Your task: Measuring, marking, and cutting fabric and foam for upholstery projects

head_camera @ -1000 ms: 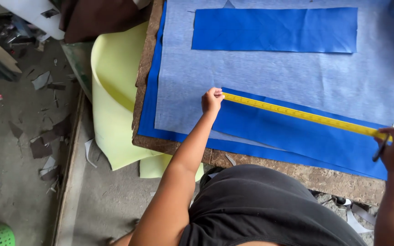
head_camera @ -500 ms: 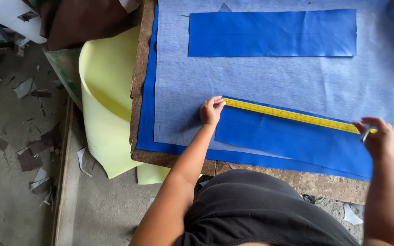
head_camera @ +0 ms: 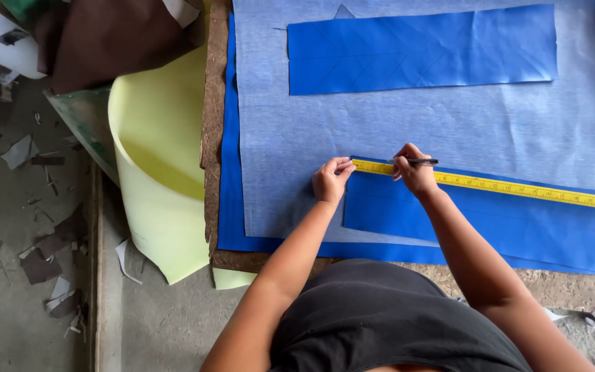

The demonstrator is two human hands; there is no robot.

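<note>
A yellow measuring tape [head_camera: 518,189] lies stretched across a bright blue fabric strip [head_camera: 490,227] on a pale blue sheet [head_camera: 449,124]. My left hand [head_camera: 330,180] pins the tape's left end with its fingertips. Just to the right, my right hand [head_camera: 413,169] grips a dark pen [head_camera: 418,162], held sideways over the tape at the strip's upper edge. A second bright blue rectangle [head_camera: 421,48] lies flat farther up on the pale sheet.
The fabrics rest on a rough brown board [head_camera: 213,138] whose left edge drops to a concrete floor [head_camera: 29,275] littered with scraps. Curled pale yellow sheets [head_camera: 160,172] hang beside the board. Brown material [head_camera: 111,41] is piled at top left.
My right hand has travelled left along the tape from the far right end to just beside my left hand, pen still in it. The left hand stayed at the tape's end.
</note>
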